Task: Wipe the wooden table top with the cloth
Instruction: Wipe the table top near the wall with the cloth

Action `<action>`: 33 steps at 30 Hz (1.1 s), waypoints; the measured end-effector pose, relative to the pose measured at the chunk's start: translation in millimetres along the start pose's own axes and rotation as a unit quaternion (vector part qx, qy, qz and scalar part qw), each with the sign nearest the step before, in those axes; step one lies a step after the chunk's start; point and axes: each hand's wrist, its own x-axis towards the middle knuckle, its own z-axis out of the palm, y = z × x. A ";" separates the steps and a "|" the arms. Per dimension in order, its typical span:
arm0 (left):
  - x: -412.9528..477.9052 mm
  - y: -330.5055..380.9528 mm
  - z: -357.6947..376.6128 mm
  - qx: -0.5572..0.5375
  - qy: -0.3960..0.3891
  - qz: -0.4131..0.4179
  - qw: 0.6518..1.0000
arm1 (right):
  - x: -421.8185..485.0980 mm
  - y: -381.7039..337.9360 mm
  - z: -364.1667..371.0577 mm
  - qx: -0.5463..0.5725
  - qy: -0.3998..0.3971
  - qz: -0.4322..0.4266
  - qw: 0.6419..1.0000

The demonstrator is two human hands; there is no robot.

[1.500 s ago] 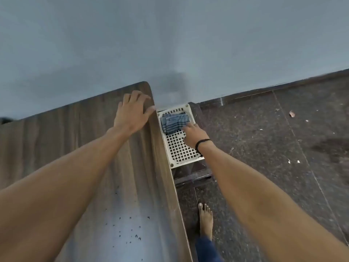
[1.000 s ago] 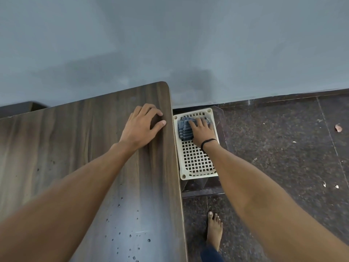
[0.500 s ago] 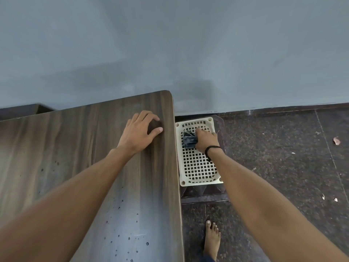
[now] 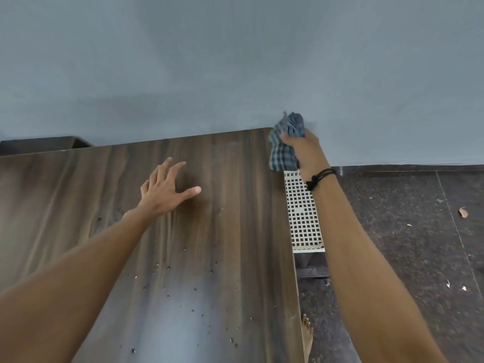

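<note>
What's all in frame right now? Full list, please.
wooden table top: one, dark brown, left and centre
droplets or specks: many, dark and pale, near part of the table top
checked cloth: one, blue-grey, gripped at the table's far right corner, by the wall
perforated panel: one, cream, beside the table's right edge
wall: one, grey, behind
floor: one, dark speckled, right
leaf-like scrap: one, brown, floor at far right
wristband: one, black, right wrist
bare foot: one, floor by the table's near right edge
left hand: one, fingers spread over the table top
right hand: one, grips the checked cloth
</note>
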 end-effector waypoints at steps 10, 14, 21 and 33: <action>9.0 -29.5 0.2 0.047 -0.172 0.049 0.983 | -24.8 68.1 75.2 -0.593 0.213 -0.187 0.754; 9.6 -28.4 4.9 0.064 -0.176 0.063 0.980 | -23.4 94.4 77.4 -0.679 0.120 -0.203 0.695; 27.5 11.7 -2.7 0.143 -0.223 0.100 0.959 | -3.0 82.3 92.4 -0.687 0.134 -0.117 0.705; 38.4 30.2 8.3 0.095 -0.216 0.068 0.969 | 12.4 81.5 78.1 -0.676 0.102 -0.127 0.718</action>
